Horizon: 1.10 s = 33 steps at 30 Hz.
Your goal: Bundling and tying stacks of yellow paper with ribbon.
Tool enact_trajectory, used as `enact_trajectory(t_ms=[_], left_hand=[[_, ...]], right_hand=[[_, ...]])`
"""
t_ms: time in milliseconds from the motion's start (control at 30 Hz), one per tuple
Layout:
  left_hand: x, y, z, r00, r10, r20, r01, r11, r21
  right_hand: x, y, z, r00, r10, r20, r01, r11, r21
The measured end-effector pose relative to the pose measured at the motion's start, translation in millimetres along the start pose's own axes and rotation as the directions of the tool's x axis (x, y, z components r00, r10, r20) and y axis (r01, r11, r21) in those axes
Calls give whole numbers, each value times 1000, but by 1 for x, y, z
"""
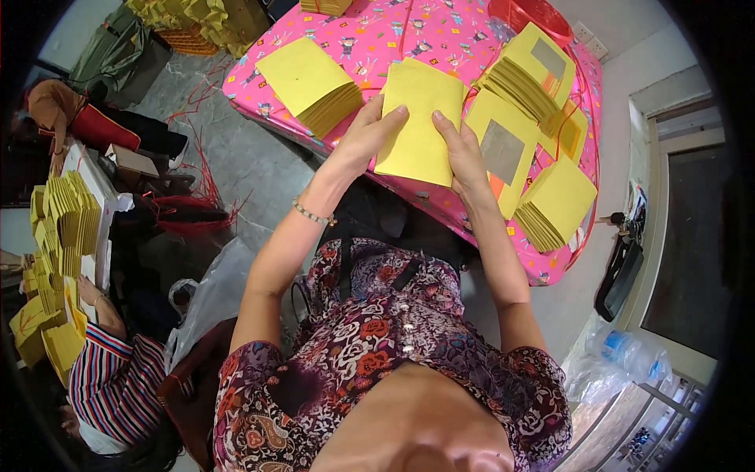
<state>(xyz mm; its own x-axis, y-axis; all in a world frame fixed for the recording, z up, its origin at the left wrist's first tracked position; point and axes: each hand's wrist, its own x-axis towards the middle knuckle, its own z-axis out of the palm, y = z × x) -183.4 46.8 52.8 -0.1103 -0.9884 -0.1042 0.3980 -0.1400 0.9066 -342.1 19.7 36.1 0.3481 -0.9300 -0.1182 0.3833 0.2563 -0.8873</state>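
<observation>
Hands on a yellow sheaf

Sheaf of yellow paper (419, 122) at upper centre: we see the left hand (363, 135) and right hand (462, 154) gripping its two sides above the pink surface (377, 39), between further yellow stacks (311, 82).

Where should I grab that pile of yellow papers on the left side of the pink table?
Probably by its two long sides, reaching down from above. The yellow paper stack lies flat on the pink table, its layered edges exposed and loose, so pinching top and bottom together should keep sheets from sliding.
</observation>
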Motion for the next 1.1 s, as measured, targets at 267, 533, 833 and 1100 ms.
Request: enact_trajectory(t_ms=[267,533,833,1100], left_hand=[[4,-1,-1,998,57,-17,-56,997,55],[-10,-12,16,896,434,-98,-402,883,241],[-28,-13,21,868,496,-37,-463,833,302],[-34,-7,24,875,481,-56,-457,858,233]], right_hand=[[2,0,2,994,-112,-1,111,990,-82],[-9,-1,0,931,-360,52,351,850,-392],[-24,-5,-5,919,-365,150,393,879,-270],[-34,-8,3,934,-318,162,353,888,-294]])
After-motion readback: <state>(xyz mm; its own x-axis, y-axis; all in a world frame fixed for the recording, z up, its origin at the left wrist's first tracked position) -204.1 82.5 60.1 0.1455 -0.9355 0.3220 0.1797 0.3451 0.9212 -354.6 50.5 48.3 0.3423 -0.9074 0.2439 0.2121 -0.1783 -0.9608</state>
